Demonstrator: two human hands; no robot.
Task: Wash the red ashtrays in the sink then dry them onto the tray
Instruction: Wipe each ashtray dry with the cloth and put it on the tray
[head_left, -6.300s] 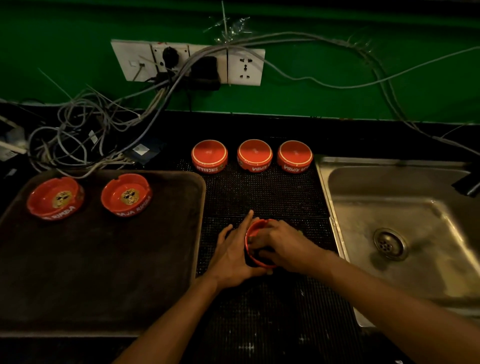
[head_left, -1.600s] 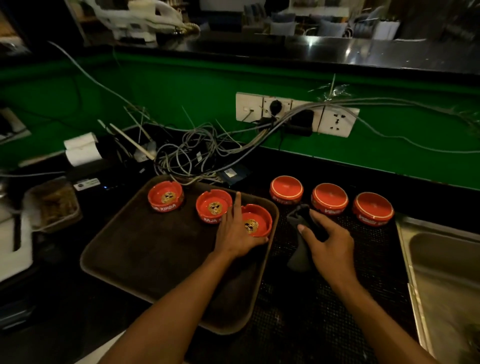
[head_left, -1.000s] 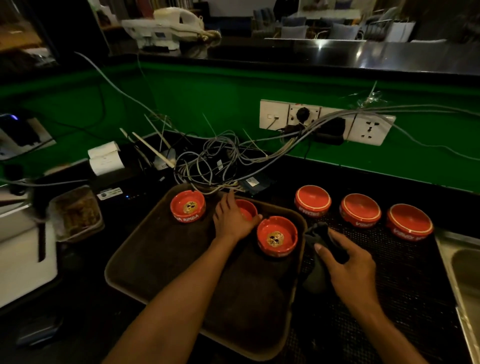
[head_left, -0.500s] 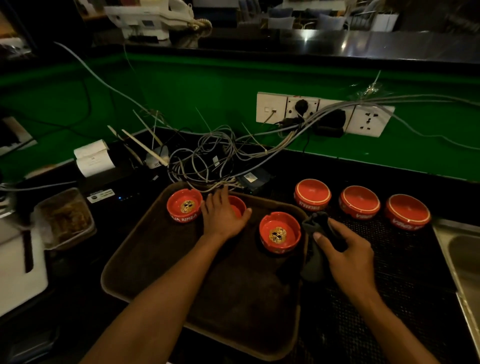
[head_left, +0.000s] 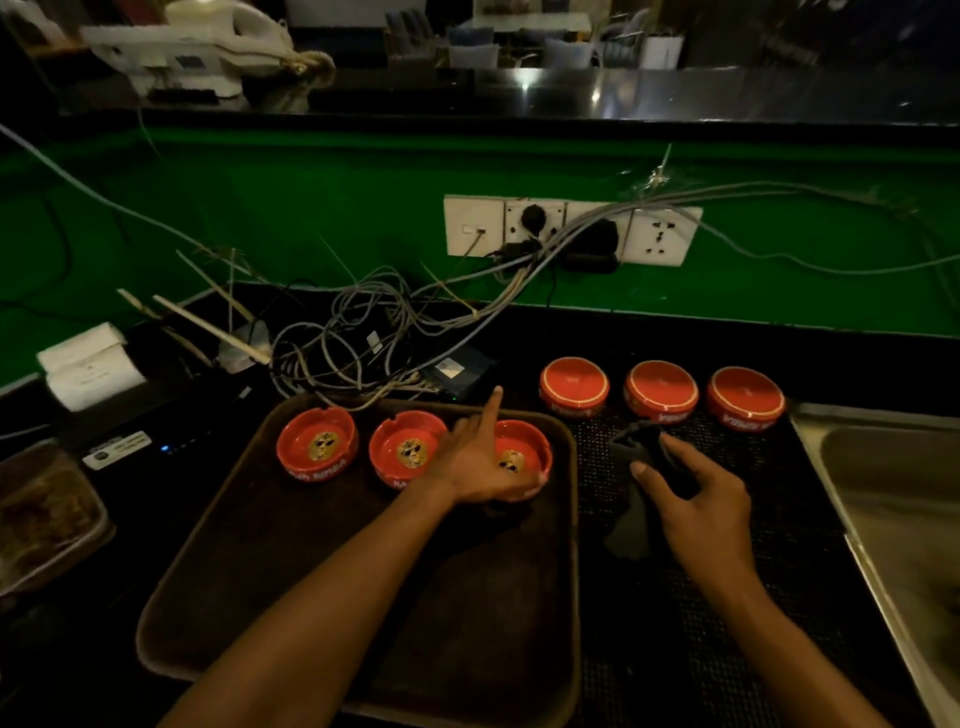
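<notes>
A: What do we have round us on the bench (head_left: 675, 649)?

B: A tangle of cables (head_left: 358, 343) behind the tray (head_left: 291, 571), a socket strip (head_left: 571, 231) on the green wall, the sink (head_left: 893, 493) at our right.

A: And the ashtrays?

B: Three red ones upright along the tray's far edge, gold emblem inside: left ashtray (head_left: 316, 446), middle ashtray (head_left: 405, 449), right ashtray (head_left: 524, 449). Three upturned ashtrays (head_left: 661, 391) stand on the mat (head_left: 753, 519).

A: Our hands?

B: Our left hand (head_left: 480, 465) grips the right ashtray, forefinger straight. Our right hand (head_left: 696, 501) has its fingers (head_left: 640, 470) curled on the dark cloth (head_left: 631, 519)
</notes>
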